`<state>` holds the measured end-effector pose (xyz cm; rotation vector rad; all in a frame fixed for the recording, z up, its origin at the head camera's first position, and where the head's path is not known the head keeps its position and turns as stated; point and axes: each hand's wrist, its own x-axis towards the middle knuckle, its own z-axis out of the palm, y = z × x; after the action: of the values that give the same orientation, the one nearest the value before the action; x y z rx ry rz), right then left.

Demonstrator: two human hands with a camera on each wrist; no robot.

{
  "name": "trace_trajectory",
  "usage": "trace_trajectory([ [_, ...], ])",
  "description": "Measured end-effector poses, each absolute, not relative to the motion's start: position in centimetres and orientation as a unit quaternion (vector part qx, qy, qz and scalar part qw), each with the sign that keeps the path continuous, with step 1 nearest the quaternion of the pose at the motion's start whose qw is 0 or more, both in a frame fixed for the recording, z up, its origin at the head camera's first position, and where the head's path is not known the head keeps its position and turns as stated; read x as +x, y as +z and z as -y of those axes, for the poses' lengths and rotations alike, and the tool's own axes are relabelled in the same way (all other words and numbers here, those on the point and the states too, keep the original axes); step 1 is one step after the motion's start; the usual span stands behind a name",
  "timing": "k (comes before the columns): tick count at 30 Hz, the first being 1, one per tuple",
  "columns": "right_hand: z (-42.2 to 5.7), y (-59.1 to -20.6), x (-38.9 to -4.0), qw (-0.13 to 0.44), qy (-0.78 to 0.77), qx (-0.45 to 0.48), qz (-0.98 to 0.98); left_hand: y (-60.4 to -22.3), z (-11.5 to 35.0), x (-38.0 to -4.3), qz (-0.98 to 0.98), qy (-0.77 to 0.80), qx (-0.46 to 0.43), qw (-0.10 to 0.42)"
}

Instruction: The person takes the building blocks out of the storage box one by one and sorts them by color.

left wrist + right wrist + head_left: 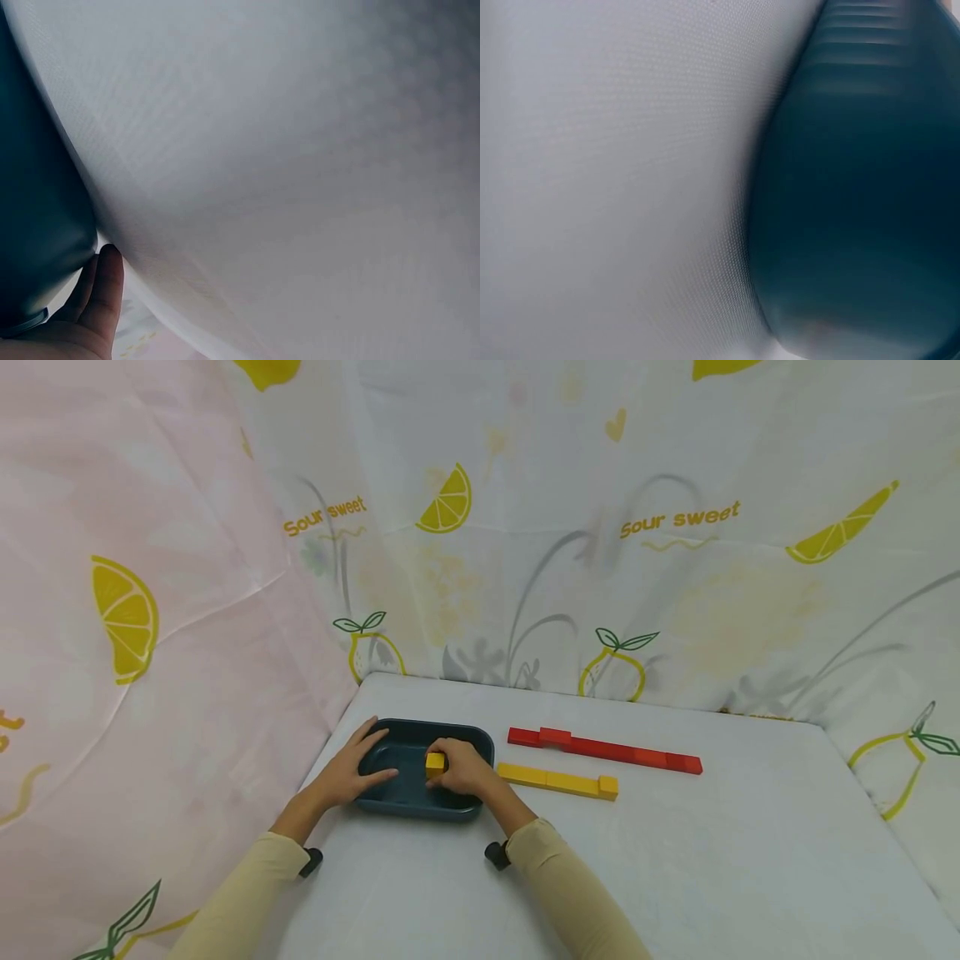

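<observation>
A dark blue tray (420,814) stands on the white-covered table. At its left end my left hand (347,774) rests with fingers spread along the rim and the thumb reaching over the inside. In the left wrist view, fingers (105,300) of that hand touch the tray's outer wall (45,195). My right hand (465,768) pinches a small yellow block (435,766) over the right half of the tray. In the right wrist view only the tray's side (847,195) shows; the hand and block are out of sight there.
Right of the tray lies a row of yellow blocks (555,780) with a raised cube (608,787) at its right end. Behind it runs a longer row of red blocks (615,750), with one red block (555,737) standing higher. Lemon-printed cloth (525,568) hangs behind the table.
</observation>
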<state>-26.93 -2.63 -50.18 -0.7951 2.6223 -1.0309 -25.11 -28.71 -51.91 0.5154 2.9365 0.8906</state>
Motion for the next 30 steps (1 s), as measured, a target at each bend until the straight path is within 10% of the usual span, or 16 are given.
trace_trajectory([
  [30, 2.43, -49.95, -26.86, 0.095, -0.337, -0.263, -0.899, -51.88, 28.59, -25.15, -0.948, 0.273, 0.162, 0.017],
])
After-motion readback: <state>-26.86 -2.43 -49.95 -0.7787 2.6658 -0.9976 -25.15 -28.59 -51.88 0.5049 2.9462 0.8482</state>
